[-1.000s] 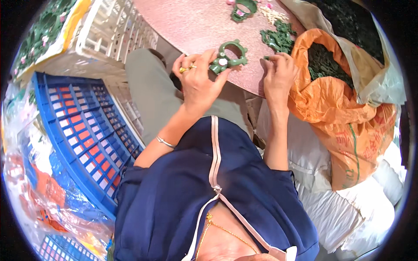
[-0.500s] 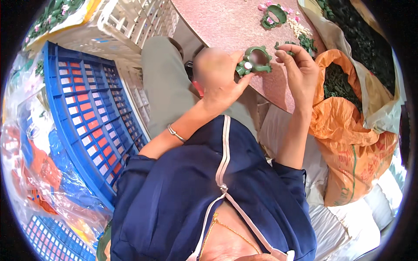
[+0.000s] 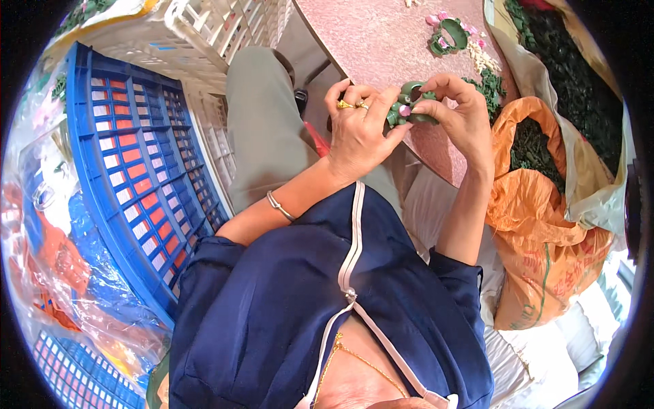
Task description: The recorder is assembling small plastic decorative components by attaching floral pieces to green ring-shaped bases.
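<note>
My left hand (image 3: 360,129) grips a small green plastic ring piece (image 3: 411,88) between thumb and fingers, over the table's near edge. A pink-white bud shows on the piece's near side. Closed in a pinch, my right hand (image 3: 464,117) presses thumb and fingertips against the right side of the same piece. Whether a smaller green part sits between those fingertips is hidden. Beyond, on the pink table (image 3: 368,41), lies another green ring (image 3: 448,37) with pink flowers about it.
Small cream pieces (image 3: 481,60) and a green heap (image 3: 492,92) lie at the table's right side. An orange sack (image 3: 545,259) of dark green bits stands to my right. A blue crate (image 3: 129,184) and a white basket (image 3: 225,34) stand at my left.
My right hand has come left, bringing its small green part against the ring piece in my left hand. The ring piece has turned a little, and the view has shifted slightly.
</note>
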The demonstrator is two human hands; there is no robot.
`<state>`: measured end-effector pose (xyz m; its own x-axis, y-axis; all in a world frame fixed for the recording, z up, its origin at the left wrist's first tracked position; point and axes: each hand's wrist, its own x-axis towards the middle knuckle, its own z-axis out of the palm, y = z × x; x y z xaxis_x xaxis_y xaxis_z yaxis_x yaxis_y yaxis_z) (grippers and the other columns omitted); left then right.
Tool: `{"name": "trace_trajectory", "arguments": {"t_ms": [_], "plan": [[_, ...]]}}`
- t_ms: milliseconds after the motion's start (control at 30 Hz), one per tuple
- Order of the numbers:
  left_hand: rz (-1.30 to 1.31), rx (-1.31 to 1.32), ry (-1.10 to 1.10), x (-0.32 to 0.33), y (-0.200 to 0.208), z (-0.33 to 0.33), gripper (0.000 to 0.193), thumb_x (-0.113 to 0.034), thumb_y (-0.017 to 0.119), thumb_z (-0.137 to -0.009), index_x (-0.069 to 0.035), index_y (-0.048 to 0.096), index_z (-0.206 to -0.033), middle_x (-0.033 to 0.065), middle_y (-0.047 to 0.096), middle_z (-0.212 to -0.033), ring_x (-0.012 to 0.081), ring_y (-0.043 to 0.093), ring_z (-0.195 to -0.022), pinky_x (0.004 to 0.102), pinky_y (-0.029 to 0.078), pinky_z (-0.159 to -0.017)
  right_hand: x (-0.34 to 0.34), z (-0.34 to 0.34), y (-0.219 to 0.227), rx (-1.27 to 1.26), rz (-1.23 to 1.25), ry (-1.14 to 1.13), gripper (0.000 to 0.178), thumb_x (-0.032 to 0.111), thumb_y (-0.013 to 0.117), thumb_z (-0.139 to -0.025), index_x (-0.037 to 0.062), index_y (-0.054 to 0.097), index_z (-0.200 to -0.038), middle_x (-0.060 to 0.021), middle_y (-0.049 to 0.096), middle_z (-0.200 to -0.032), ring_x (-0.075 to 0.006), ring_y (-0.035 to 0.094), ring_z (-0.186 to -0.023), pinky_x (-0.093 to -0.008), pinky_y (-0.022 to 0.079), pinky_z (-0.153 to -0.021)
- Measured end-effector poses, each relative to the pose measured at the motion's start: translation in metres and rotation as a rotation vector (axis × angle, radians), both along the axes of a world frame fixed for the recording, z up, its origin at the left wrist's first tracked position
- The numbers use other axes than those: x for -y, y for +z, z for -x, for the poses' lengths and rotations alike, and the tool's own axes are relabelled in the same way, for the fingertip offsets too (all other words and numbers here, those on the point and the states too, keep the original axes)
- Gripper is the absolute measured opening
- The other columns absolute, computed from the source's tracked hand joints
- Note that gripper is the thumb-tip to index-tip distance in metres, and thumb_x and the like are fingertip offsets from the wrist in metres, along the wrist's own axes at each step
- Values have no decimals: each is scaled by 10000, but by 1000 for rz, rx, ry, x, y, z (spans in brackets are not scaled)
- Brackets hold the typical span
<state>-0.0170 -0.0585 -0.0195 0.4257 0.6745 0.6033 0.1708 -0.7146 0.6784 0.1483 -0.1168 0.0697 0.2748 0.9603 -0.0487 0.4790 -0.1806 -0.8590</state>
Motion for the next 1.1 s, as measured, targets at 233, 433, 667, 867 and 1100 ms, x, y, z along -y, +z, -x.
{"name": "trace_trajectory", "arguments": {"t_ms": [233,433,667,867,1100], "plan": [[10,-3,-4,-2,3,0,569,-225,832,-675,-95,609,-1182,26,674,-867,205,600,-959,492,270,-1043,-9,-4,0,-96,78,-43,189,36,767,-833,23,650,-980,17,654,-812,-26,558,-738,-194,441,-654],[29,-39,-11,-1,3,1,584,-226,847,-667,-129,623,-1197,-49,708,-943,182,583,-989,464,280,-1054,-21,-5,11,17,281,-107,181,107,776,-826,-11,669,-911,-45,693,-736,-60,606,-664,-227,457,-568],[8,6,-29,0,3,0,578,-229,833,-679,-92,615,-1197,10,682,-888,216,598,-974,495,264,-1049,-23,7,12,450,210,-64,299,306,784,-819,40,694,-922,-142,713,-746,-242,713,-674,-340,530,-623],[-11,-16,-67,-5,3,3,589,-232,812,-719,-78,581,-1239,4,695,-861,221,605,-988,499,248,-1051,6,11,12,47,85,-297,389,166,716,-912,39,638,-1272,-136,759,-857,-86,692,-731,-251,544,-626],[-149,-232,-146,-19,24,12,458,-233,795,-730,-101,643,-1142,36,690,-922,230,596,-951,465,305,-999,31,-23,22,-362,113,-140,401,96,644,-953,1,570,-1336,-109,730,-1000,-126,671,-860,-253,532,-778]]}}
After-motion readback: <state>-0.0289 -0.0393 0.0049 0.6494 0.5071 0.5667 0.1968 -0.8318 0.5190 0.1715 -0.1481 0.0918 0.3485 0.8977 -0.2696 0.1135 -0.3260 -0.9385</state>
